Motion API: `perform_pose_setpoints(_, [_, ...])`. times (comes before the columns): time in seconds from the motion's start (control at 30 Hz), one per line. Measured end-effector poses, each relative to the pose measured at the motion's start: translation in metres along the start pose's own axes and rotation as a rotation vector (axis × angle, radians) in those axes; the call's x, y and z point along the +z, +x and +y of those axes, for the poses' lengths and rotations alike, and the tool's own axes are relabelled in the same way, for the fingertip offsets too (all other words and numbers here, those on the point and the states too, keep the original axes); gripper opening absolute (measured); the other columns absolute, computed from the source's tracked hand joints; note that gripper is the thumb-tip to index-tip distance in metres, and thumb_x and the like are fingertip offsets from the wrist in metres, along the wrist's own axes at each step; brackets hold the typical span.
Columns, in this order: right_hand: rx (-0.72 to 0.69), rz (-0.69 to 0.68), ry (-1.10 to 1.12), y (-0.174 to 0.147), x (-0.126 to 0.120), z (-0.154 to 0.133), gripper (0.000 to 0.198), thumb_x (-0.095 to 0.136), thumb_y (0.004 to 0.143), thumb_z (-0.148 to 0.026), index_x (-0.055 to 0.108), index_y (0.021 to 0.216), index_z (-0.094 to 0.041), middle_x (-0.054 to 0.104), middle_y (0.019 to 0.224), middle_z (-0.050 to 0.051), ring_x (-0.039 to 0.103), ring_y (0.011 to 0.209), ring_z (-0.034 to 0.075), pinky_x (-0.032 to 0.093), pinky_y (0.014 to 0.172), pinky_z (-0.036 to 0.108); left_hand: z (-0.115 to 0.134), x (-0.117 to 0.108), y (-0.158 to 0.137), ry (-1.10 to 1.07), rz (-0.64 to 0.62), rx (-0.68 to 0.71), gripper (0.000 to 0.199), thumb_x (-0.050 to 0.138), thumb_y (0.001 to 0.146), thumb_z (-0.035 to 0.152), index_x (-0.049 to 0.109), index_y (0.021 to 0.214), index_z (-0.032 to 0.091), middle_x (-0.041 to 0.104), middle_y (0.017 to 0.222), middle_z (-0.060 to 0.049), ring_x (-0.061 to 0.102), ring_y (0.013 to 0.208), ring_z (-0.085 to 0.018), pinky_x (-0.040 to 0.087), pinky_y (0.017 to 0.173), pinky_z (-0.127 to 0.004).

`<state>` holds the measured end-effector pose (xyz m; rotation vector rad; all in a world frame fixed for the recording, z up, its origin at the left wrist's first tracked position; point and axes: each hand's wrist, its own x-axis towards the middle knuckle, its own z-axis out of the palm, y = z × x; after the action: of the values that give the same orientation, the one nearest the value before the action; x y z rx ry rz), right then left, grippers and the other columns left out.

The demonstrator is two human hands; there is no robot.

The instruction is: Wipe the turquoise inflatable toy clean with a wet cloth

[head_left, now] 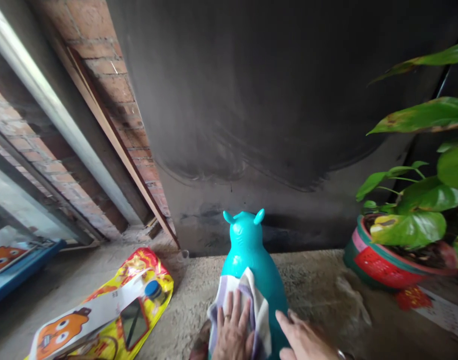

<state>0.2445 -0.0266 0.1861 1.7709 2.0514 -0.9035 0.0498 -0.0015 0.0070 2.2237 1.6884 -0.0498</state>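
Observation:
A teal animal-shaped toy, seemingly an inflatable hopper with two small ears, stands in front of me facing the dark panel. Over its back lies a white and purple striped cloth. My left hand rests flat on this cloth, fingers spread, a ring on one of them. To the right, my right hand is beside the toy's flank with the index finger stretched out and nothing visible in it. Whether its fingertips touch the toy I cannot tell. The toy's lower part is out of view.
A large dark panel stands close behind the toy. On the right is a potted plant with broad leaves. A yellow and red bag lies on the left, bearing a phone, a blue-capped bottle and a printed card.

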Motion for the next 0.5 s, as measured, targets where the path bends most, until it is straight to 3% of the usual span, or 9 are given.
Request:
perform_pose_setpoints(0.1, [-0.051,-0.049,0.017,-0.002,0.003,-0.004,0.071,0.051,0.076,-0.015,0.032,0.144,-0.016,0.035,0.145,0.022,0.044,0.128,0.03,0.037,0.105,0.042,-0.009,0.007,-0.011,-0.043,-0.002,0.071,0.068,0.039,0.085,0.059,0.015,0.145,0.039,-0.002,0.157,0.0,-0.008,0.143,-0.031,0.008,0.115,-0.061])
perform_pose_setpoints(0.2, [-0.087,-0.021,0.041,-0.001,-0.003,-0.011,0.071,0.052,0.076,-0.016,0.032,0.144,-0.014,0.037,0.144,0.022,0.043,0.129,0.029,0.037,0.105,0.038,0.006,-0.022,0.015,-0.071,0.057,0.072,0.063,0.031,0.088,0.062,0.016,0.145,0.04,-0.004,0.157,0.001,-0.01,0.143,-0.03,0.008,0.114,-0.063])
perform_pose_setpoints(0.33, [-0.049,0.072,0.042,0.003,-0.01,-0.015,0.063,0.05,0.079,-0.018,0.038,0.141,-0.011,0.043,0.14,0.022,0.042,0.129,0.029,0.036,0.106,0.038,0.032,-0.061,0.057,-0.043,0.024,-0.057,0.064,0.037,0.089,0.05,0.014,0.146,0.034,-0.009,0.157,-0.006,-0.012,0.142,-0.034,0.011,0.113,-0.064])
perform_pose_setpoints(0.4, [-0.023,0.091,0.032,0.005,-0.01,-0.014,0.062,0.05,0.079,-0.018,0.04,0.14,-0.01,0.044,0.139,0.023,0.042,0.13,0.029,0.036,0.107,0.04,0.035,-0.061,0.057,-0.027,0.037,-0.081,0.064,0.038,0.089,0.044,0.011,0.147,0.034,-0.009,0.157,-0.005,-0.012,0.142,-0.033,0.011,0.113,-0.063])
perform_pose_setpoints(0.5, [-0.026,0.053,0.002,0.006,-0.005,-0.015,0.067,0.052,0.077,-0.017,0.036,0.142,-0.011,0.041,0.14,0.024,0.045,0.127,0.032,0.038,0.105,0.043,0.021,-0.037,0.027,-0.007,0.049,-0.002,0.06,0.034,0.09,0.047,0.012,0.146,0.037,-0.003,0.157,-0.001,-0.01,0.143,-0.029,0.01,0.115,-0.06])
